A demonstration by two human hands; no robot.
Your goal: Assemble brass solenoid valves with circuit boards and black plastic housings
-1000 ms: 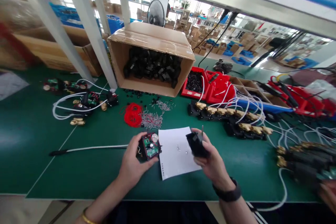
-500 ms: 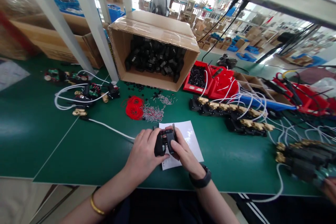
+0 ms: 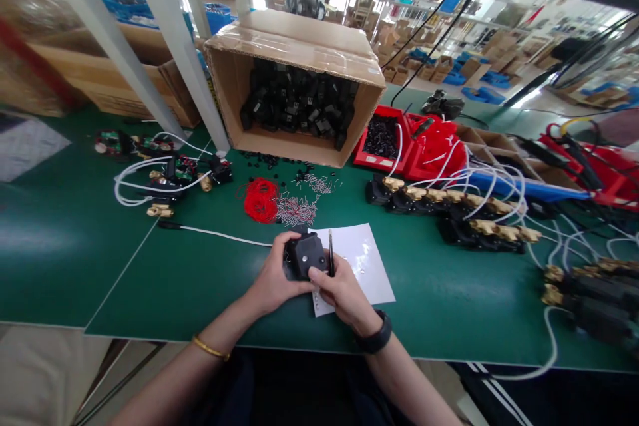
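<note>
A boxy black plastic housing (image 3: 309,255) is held above the white paper (image 3: 372,266), its flat face with a round silver spot turned up. My left hand (image 3: 274,279) is closed around its left side, fingers over the back edge and thumb along the front. My right hand (image 3: 342,289) presses its thumb on the near right corner. A thin dark tool, perhaps tweezers (image 3: 331,253), sticks up from the right fingers. From the housing's left a white cable (image 3: 224,235) runs across the green table. The inside of the housing is mostly hidden.
Behind lie a red wire coil (image 3: 261,201) and small metal pins (image 3: 296,210). A cardboard box (image 3: 294,146) holds black housings. Red bins (image 3: 378,161) stand to its right. Black units with brass fittings (image 3: 434,196) line the right; wired assemblies (image 3: 180,176) lie left.
The two housing parts, held apart with wires showing between them, are now together. The housing has turned its flat face upward. At far right, another person's hand has left the view.
</note>
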